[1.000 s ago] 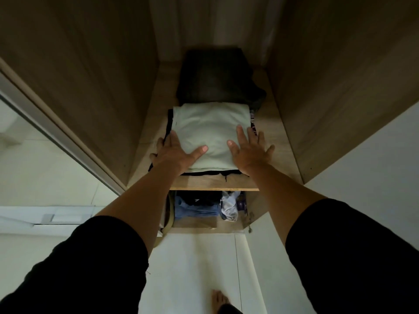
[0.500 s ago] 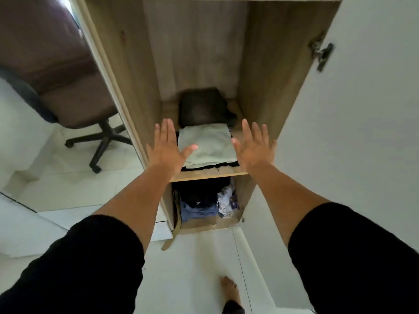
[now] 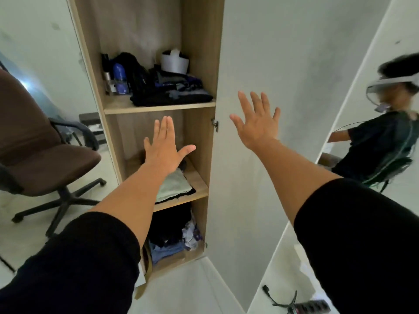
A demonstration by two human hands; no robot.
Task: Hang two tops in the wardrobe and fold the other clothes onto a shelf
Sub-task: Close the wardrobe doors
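A brown office chair (image 3: pixel 43 152) stands at the far left beside the open wardrobe (image 3: pixel 201 53), whose upper shelf (image 3: pixel 158 108) carries dark clothes and bottles. The left hand (image 3: pixel 164 150) hangs flat in the air with fingers straight and together, holding nothing, above the pale green folded garment (image 3: pixel 173 184) that lies on a dark one on the middle shelf (image 3: pixel 199 186). Further right the right hand (image 3: pixel 257 123) is spread wide and empty before the white door (image 3: pixel 283 53) (its far side shows a mirror).

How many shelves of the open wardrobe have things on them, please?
3. The upper shelf holds dark clothes and bottles; the middle shelf holds the folded pale top; the bottom compartment holds loose clothes. Higher shelves may be out of view.
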